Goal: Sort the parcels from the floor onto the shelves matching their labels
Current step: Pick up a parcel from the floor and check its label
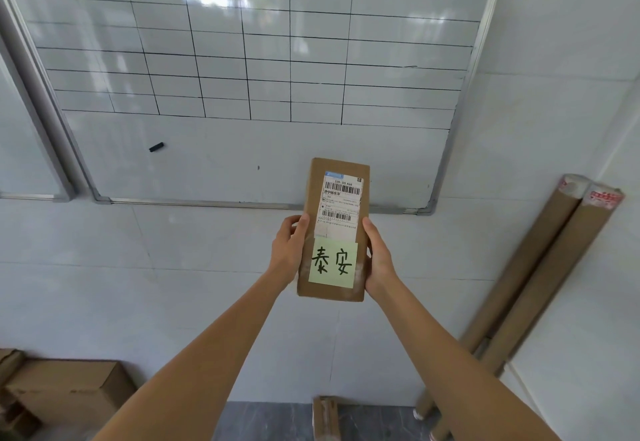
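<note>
White tiled wall (207, 285) fills the background, gridded whiteboard (263, 60) mounted on it. Parcel (333, 229), a flat brown carton, is held upright in the air at arm's length, long edges vertical, face toward the camera. Left hand (289, 250) clamps its left long edge, thumb on the front face; right hand (377, 257) clamps the right long edge likewise. Shipping label (341, 203) sits above both thumbs, green sticky note (333, 264) between the palms, handwritten 泰安. Parcel top edge overlaps the whiteboard's bottom frame; bottom edge hangs free below the wrists. Open wall either side of the hands. Cardboard tubes (540, 278) lean well right of the right hand. Stacked cartons (65, 392) low left; small carton (325, 418) on the floor below the parcel.
</note>
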